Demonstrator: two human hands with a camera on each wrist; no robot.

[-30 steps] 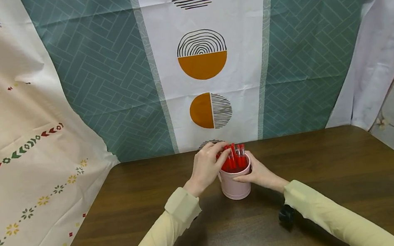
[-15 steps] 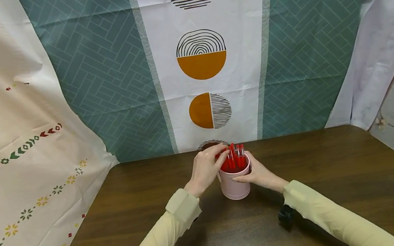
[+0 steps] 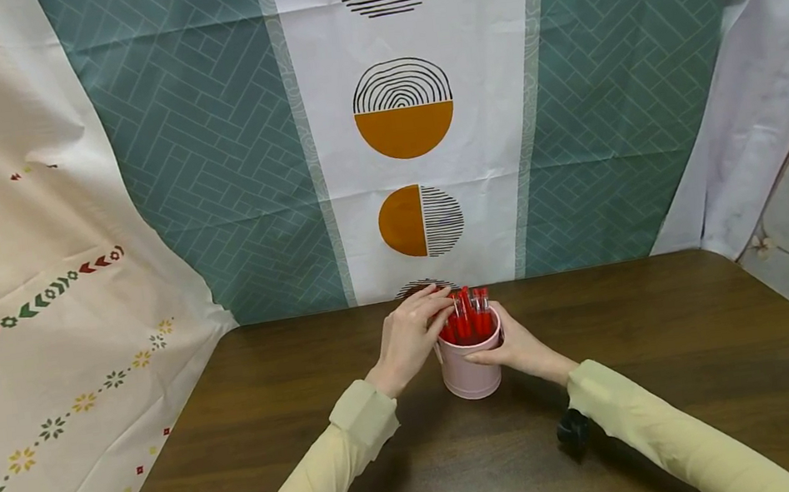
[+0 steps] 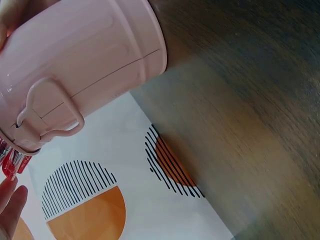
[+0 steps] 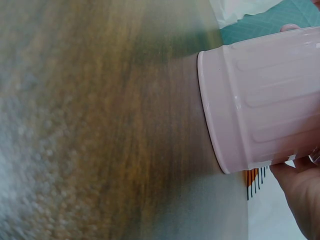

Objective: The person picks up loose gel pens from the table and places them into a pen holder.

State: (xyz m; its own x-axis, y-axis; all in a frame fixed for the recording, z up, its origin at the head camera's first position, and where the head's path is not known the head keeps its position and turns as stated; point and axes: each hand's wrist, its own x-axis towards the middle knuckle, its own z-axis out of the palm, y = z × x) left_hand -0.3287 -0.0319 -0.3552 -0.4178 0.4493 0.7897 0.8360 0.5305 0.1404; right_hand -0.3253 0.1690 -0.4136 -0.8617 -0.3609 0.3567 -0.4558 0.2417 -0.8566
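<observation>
A small pink metal bucket (image 3: 472, 378) stands upright on the table in the head view, holding several red pens (image 3: 477, 327) whose ends rise above the rim. My right hand (image 3: 518, 346) grips it at the right, thumb across the near side below the rim; the other fingers are mostly hidden behind it. Over the left rim, my left hand (image 3: 411, 336) has its fingertips at the pens, fingers gently bent and slightly spread. In the left wrist view, fingertips (image 4: 12, 207) lie close by a red pen end (image 4: 14, 162). The bucket's wire handle (image 4: 55, 107) faces left.
The dark wooden table (image 3: 303, 460) ends at the back against a hanging green-and-white cloth (image 3: 241, 175). A patterned cream cloth (image 3: 35, 330) drapes along the left side. A black object (image 3: 574, 433) shows beneath the right cuff.
My left fingers have shifted slightly left over the pens, uncovering more of them. My right hand and the bucket have stayed practically in place.
</observation>
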